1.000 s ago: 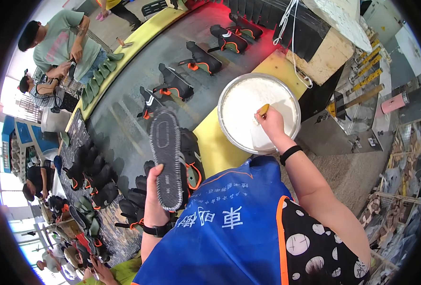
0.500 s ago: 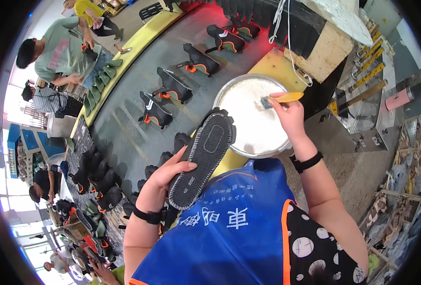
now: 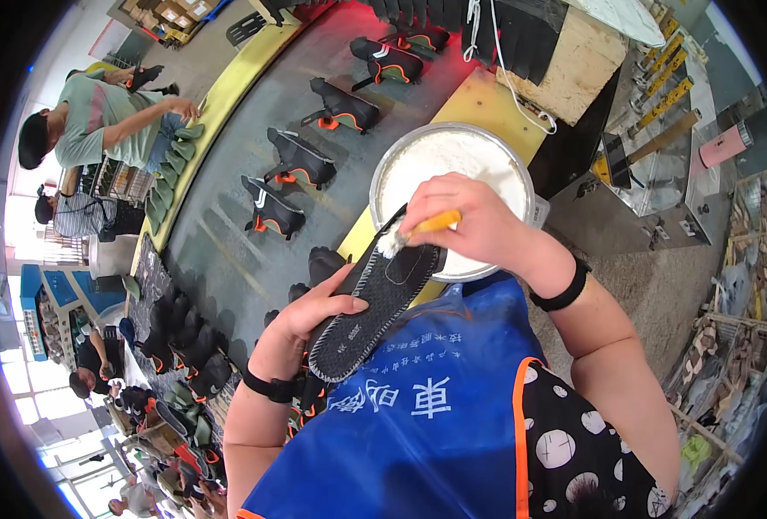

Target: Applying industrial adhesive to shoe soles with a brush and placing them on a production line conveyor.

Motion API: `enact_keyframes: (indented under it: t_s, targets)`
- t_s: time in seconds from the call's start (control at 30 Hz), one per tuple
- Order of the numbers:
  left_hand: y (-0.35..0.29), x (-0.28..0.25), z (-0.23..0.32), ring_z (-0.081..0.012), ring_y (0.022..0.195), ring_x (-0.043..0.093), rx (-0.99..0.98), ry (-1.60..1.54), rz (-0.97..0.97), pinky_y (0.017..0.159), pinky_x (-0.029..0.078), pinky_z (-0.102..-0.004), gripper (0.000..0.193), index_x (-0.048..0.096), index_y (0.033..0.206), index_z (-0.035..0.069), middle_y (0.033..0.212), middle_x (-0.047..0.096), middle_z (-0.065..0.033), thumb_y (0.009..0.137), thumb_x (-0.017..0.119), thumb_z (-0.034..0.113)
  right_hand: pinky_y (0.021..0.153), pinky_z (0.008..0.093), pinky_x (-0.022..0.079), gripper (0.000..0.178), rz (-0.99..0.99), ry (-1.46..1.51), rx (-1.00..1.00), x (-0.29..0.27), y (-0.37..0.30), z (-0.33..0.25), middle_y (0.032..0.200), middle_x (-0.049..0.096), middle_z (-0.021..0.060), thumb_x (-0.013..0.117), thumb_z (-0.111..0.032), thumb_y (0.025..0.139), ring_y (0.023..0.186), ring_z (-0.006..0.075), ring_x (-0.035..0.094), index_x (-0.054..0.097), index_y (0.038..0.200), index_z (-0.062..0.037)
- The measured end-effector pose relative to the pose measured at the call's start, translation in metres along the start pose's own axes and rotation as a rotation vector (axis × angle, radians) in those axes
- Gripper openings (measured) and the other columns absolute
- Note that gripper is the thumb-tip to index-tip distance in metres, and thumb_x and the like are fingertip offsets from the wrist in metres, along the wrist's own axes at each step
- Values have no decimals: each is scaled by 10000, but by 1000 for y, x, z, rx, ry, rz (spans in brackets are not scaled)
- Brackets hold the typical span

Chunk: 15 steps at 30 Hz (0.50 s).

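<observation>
My left hand (image 3: 318,304) grips a black shoe (image 3: 368,316) from its side, bottom facing up, with pale stitching running along the sole edge. My right hand (image 3: 480,214) is closed around the yellow handle of a brush (image 3: 436,222). White paste coats its bristles, which touch the upper end of the shoe bottom near the left edge. Beyond that end stands a round metal bowl (image 3: 530,177) holding white paste (image 3: 426,163); my right hand and forearm hide part of it.
Several black shoe uppers with orange trim (image 3: 301,157) lie on the grey conveyor belt (image 3: 227,233). More dark shoes (image 3: 171,316) crowd the left side. Across the belt a person (image 3: 106,121) stands by green shoe parts (image 3: 169,169). A wooden board (image 3: 574,56) stands behind the bowl.
My right hand has brought the brush from the bowl leftward onto the shoe bottom. The left hand still holds the shoe in nearly the same place. The person across the belt has stretched out an arm.
</observation>
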<state>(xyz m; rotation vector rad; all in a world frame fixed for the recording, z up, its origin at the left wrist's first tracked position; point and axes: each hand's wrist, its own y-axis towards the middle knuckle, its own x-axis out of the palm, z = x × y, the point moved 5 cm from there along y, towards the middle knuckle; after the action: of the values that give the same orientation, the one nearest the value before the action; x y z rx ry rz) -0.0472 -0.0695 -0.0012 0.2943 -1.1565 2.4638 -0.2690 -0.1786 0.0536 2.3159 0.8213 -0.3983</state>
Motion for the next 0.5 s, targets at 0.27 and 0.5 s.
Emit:
enact_keyframes:
  t_s: [0.27, 0.5]
  targets:
    - [-5, -1, -5, -244, 1246, 587, 52, -160, -49, 1069, 467, -351, 889, 286, 1551, 16, 1419, 536, -170, 765, 678, 146, 742, 324, 522, 119, 179, 173, 155, -13, -5, 21, 894, 695, 77, 760, -134, 852, 843, 233, 687, 702, 922, -57]
    - [-7, -3, -4, -269, 1190, 626, 141, -139, -22, 1018, 517, -375, 874, 293, 1545, 15, 1386, 559, -182, 765, 663, 147, 550, 339, 474, 110, 328, -60, 544, 1, -17, 35, 659, 619, 80, 680, -107, 885, 546, 214, 615, 605, 829, -50]
